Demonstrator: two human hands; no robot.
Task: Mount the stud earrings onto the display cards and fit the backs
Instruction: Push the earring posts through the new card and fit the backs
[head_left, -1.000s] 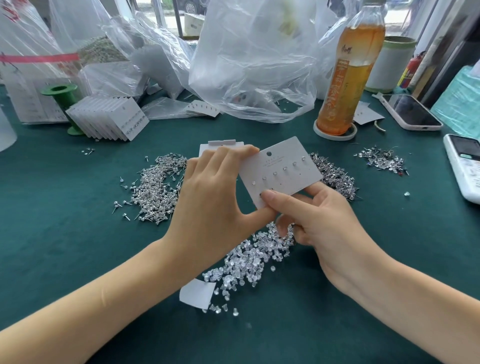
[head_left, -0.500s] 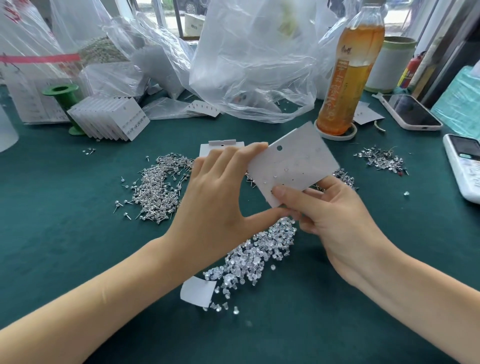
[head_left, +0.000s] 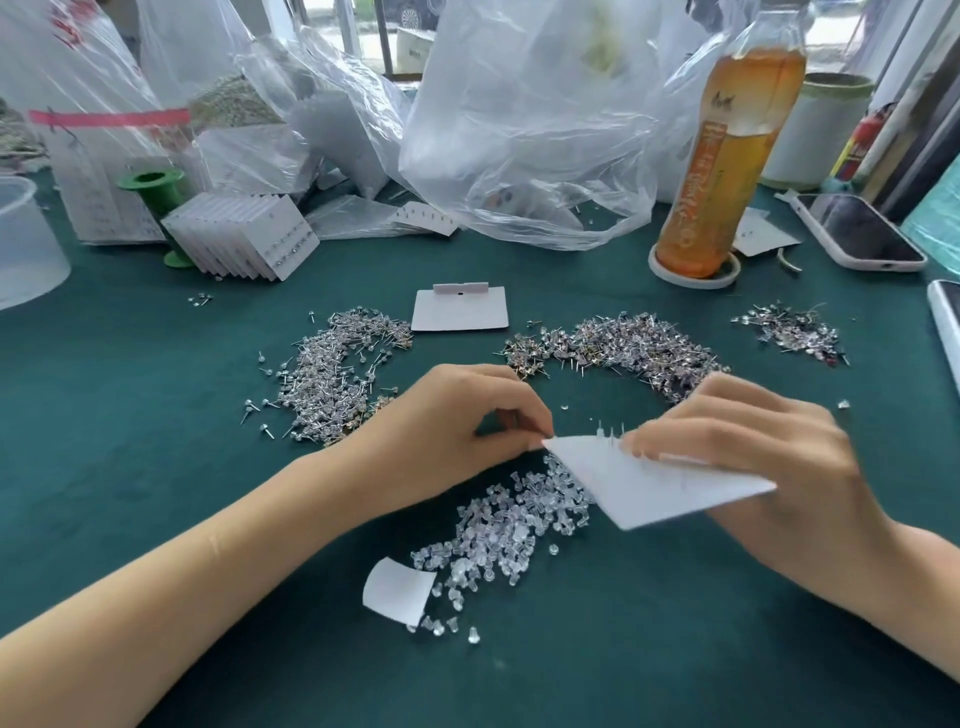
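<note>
Over a green worktop (head_left: 156, 467), the right hand (head_left: 753, 462) is gripping the display card (head_left: 660, 483), now flipped posts-up; left hand (head_left: 457, 431) is pinching its corner, backs (head_left: 509, 530) lying beneath.

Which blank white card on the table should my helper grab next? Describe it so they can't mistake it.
Start from the tall bottle of amber drink at the back right, then look left across the green cloth. Between the two heaps of silver stud earrings lies a flat white display card. Unlike the fanned stack of filled cards, it lies alone, with a folded top flap and one hole.
</note>
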